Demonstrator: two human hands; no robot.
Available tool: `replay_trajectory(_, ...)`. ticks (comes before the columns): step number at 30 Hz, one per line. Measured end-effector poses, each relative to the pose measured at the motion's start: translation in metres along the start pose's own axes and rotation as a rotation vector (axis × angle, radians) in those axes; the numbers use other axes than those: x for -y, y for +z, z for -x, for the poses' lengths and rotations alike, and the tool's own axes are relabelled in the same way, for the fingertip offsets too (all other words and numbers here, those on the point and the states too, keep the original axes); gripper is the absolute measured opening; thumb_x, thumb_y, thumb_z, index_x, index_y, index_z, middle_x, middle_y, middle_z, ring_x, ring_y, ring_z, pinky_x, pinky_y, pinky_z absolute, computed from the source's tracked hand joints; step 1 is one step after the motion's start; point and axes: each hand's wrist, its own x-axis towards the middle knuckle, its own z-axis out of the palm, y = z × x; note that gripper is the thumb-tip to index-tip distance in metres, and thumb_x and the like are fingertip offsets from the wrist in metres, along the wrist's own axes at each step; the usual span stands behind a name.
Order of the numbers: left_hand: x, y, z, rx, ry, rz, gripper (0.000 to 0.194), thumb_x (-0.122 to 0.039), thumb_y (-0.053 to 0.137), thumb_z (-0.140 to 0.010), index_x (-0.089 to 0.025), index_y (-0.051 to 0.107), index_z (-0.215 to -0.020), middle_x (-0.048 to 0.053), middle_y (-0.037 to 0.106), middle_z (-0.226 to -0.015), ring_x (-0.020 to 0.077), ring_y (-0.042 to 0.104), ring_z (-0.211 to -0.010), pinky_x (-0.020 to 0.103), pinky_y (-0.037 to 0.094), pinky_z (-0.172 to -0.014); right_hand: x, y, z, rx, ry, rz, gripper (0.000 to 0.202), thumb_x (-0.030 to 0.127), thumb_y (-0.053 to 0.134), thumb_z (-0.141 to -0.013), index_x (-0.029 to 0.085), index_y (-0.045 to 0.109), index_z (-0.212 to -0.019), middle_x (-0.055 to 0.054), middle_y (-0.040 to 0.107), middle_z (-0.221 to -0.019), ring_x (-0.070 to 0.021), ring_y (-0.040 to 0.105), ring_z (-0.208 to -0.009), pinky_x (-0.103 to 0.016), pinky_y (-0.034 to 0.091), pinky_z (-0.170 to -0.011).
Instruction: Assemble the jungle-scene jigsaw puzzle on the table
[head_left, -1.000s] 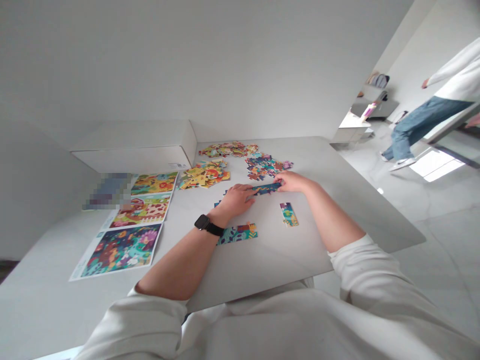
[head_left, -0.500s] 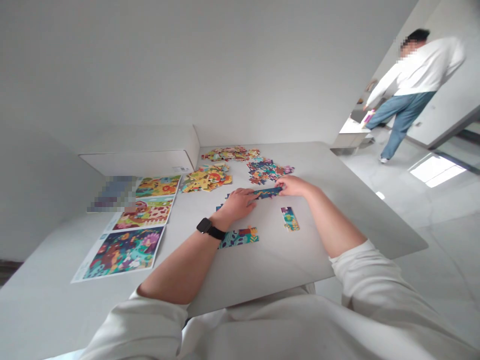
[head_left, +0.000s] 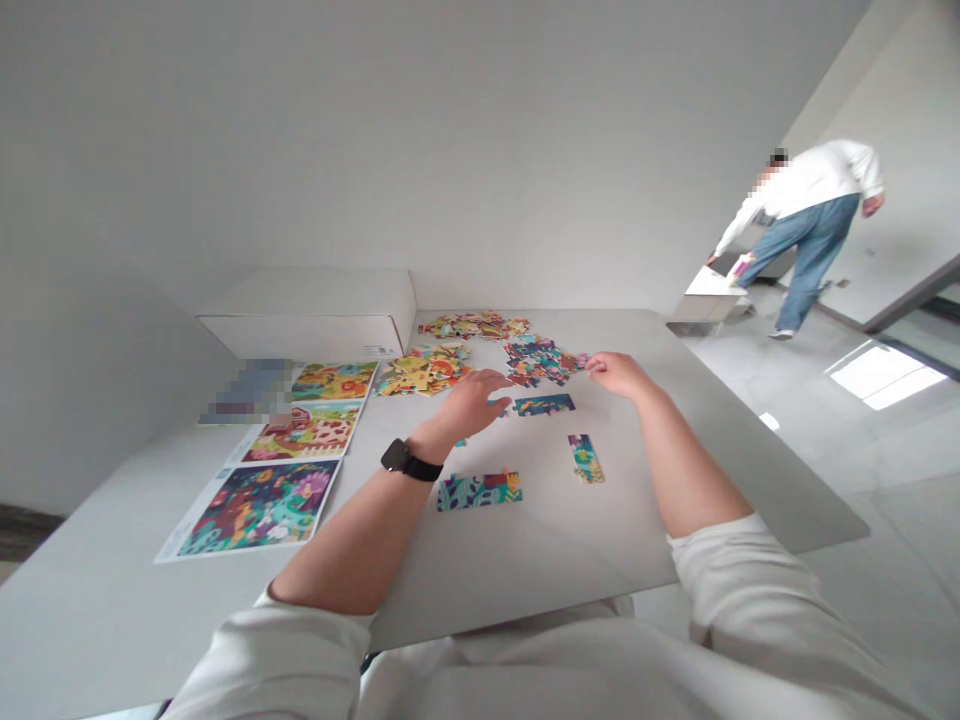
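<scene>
My left hand (head_left: 474,402) is over the table with its thumb and fingers apart, holding nothing. Partly under it lie small blue jigsaw pieces (head_left: 495,410). Just right of its fingertips is a joined dark blue puzzle strip (head_left: 546,404). My right hand (head_left: 619,374) has its fingers curled together beside the right edge of a purple-and-blue heap of puzzle pieces (head_left: 536,360); whether anything is pinched there is too small to see. Nearer me lie a joined teal puzzle section (head_left: 480,492) and a short upright puzzle strip (head_left: 586,459).
Farther back are a yellow heap of pieces (head_left: 424,370) and a red-yellow one (head_left: 472,325). Picture sheets (head_left: 259,508) lie on the left, before a white box (head_left: 300,335). Beyond the table (head_left: 570,560), at right, a person in a white top (head_left: 821,180) bends over.
My right hand has left the dark blue strip and moved up and right to the purple heap's edge. My left hand has lifted off the strip. The person at right bends lower.
</scene>
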Motion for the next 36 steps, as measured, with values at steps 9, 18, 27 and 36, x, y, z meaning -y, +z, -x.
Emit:
replay_trajectory(9,-0.007,-0.064,-0.009,-0.169,-0.142,0.197,0.034,-0.041,0.058,-0.101,-0.023,0.079,-0.121,0.009,0.078,-0.128,0.0263,0.071,-0.121,0.043,0.055,-0.111,-0.001,-0.004,-0.005,-0.054,0.092,-0.062,0.027,0.016,0.064,-0.092,0.023,0.083,-0.111,-0.005,0.084,-0.106,-0.0198,0.074,-0.09,-0.027,0.05,-0.078)
replay_trajectory(18,0.0,-0.068,-0.014,-0.145,-0.198,0.269,0.036,-0.047,0.06,-0.099,-0.023,0.081,-0.115,0.009,0.081,-0.119,0.0243,0.077,-0.105,0.037,0.06,-0.097,0.018,0.004,-0.027,-0.063,0.048,-0.062,0.027,0.017,0.067,-0.094,0.022,0.077,-0.119,-0.007,0.082,-0.115,-0.0202,0.075,-0.101,-0.027,0.052,-0.085)
replay_trajectory(27,0.017,-0.082,-0.01,-0.107,-0.341,0.324,0.038,-0.048,0.062,-0.097,-0.022,0.081,-0.116,0.006,0.083,-0.101,0.0217,0.077,-0.088,0.031,0.06,-0.081,-0.003,0.015,-0.088,-0.071,0.131,0.031,0.027,0.024,0.062,-0.099,0.021,0.08,-0.119,-0.01,0.082,-0.123,-0.0237,0.075,-0.114,-0.028,0.053,-0.093)
replay_trajectory(36,0.023,-0.095,-0.002,-0.114,-0.393,0.347,0.043,-0.054,0.063,-0.096,-0.021,0.081,-0.118,0.007,0.084,-0.1,0.0233,0.077,-0.089,0.031,0.059,-0.08,0.027,0.028,-0.144,0.145,0.072,0.218,0.024,0.024,0.067,-0.095,0.019,0.085,-0.111,-0.015,0.081,-0.126,-0.0285,0.076,-0.117,-0.03,0.054,-0.092)
